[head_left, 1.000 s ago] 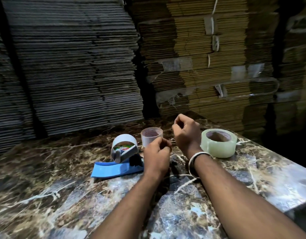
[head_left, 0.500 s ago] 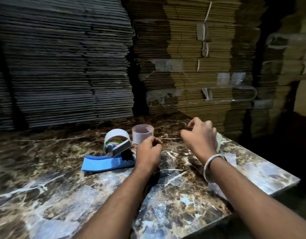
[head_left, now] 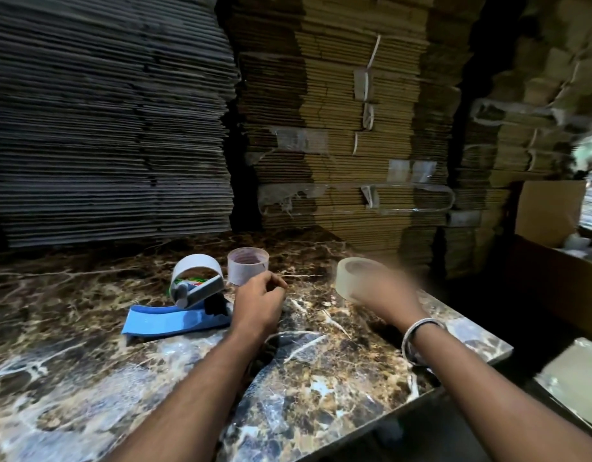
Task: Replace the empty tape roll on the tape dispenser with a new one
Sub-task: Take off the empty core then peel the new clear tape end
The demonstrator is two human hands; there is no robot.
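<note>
At nine o'clock from the person's hands, the tape dispenser [head_left: 184, 300] lies on its side on the marble table [head_left: 87, 378], its blue handle flat and its hub apparently bare. Just beyond it at eleven o'clock stands the empty core [head_left: 247, 265], already off the dispenser. The left hand [head_left: 259, 303] rests beside the dispenser with its grip curled narrow; whether it pinches anything cannot be told. At two o'clock, the right hand [head_left: 384, 300] has changed most: half a second ago it hovered over the new tape roll [head_left: 356, 276], and now its grip holds that roll lifted off the table, blurred by motion. Judging from this, the roll is headed leftward to the hub for loading.
</note>
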